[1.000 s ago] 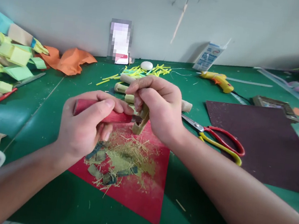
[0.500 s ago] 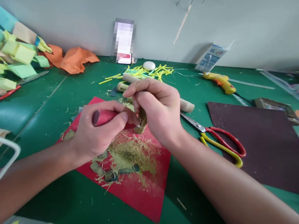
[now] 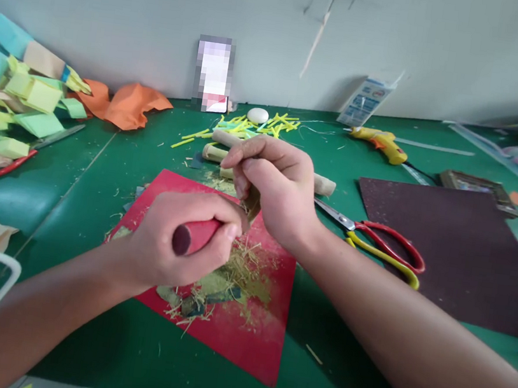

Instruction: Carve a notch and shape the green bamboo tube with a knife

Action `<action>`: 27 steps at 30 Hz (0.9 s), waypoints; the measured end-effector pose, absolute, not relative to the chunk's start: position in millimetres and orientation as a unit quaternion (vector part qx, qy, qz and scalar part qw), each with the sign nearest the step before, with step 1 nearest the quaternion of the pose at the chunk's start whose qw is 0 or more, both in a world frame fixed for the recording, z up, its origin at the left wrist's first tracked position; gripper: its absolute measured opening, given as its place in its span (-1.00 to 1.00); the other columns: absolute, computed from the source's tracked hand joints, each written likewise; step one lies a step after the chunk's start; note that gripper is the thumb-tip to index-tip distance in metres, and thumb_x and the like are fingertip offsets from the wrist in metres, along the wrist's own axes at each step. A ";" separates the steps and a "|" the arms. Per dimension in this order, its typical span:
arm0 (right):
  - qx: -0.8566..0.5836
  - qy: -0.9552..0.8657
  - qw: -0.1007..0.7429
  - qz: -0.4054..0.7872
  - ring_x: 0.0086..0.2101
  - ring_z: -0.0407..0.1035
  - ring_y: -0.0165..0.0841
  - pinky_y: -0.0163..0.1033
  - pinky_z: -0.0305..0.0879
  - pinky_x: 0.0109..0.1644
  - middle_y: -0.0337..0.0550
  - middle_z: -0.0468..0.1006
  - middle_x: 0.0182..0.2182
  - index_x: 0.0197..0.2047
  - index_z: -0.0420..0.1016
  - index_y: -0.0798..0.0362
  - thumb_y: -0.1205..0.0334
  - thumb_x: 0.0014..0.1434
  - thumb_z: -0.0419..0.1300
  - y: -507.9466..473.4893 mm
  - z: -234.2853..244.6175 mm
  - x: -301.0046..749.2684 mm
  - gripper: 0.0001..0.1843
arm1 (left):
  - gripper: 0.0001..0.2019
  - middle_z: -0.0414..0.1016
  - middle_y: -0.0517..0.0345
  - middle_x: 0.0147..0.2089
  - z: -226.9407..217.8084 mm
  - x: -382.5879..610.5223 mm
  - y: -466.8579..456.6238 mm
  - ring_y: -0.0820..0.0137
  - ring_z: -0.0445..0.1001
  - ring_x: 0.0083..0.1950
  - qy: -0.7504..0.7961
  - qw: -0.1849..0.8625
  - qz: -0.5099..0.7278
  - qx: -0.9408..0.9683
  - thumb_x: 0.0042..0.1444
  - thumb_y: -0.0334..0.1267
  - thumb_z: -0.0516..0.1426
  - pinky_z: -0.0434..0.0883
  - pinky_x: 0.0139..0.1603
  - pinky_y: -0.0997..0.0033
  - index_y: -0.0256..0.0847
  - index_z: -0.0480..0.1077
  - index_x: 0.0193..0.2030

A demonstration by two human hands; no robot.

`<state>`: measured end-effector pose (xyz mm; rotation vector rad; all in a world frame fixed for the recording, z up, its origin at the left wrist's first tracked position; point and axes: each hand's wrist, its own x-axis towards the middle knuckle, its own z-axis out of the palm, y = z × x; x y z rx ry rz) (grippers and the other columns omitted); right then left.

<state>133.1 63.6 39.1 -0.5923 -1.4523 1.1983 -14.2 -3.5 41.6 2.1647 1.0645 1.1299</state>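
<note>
My left hand (image 3: 180, 241) is closed round a red-handled tool (image 3: 192, 236), whose handle end points toward me and whose working end is hidden at my right hand. My right hand (image 3: 274, 186) pinches a small piece of pale bamboo (image 3: 252, 203), held upright just above a red sheet (image 3: 249, 334). Straw-coloured shavings and greenish peelings (image 3: 222, 279) lie piled on the sheet beneath both hands. More bamboo sticks (image 3: 325, 184) lie behind my right hand.
Red-and-yellow scissors (image 3: 377, 243) lie right of the red sheet, next to a dark brown sheet (image 3: 454, 247). A yellow glue gun (image 3: 382, 142) and yellow strips (image 3: 249, 125) sit at the back. Coloured paper blocks (image 3: 6, 101), orange paper (image 3: 127, 102) and red scissors (image 3: 0, 164) are on the left.
My left hand has swung the red handle from lying sideways to pointing toward me and moved right and down, closer to the bamboo. My right hand has stayed almost in place.
</note>
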 end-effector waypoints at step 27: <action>-0.220 -0.639 0.511 0.531 -0.56 0.16 -0.55 -0.39 0.10 -0.52 -0.28 0.36 -0.56 -0.51 0.39 0.12 0.41 -0.01 0.03 65.3 45.3 135.2 -0.85 | -0.85 0.61 0.22 -0.33 54.1 -21.9 17.5 0.45 0.55 -0.36 0.209 0.115 0.272 0.932 0.05 -0.49 0.09 0.43 -0.29 0.49 -0.14 0.35 -0.31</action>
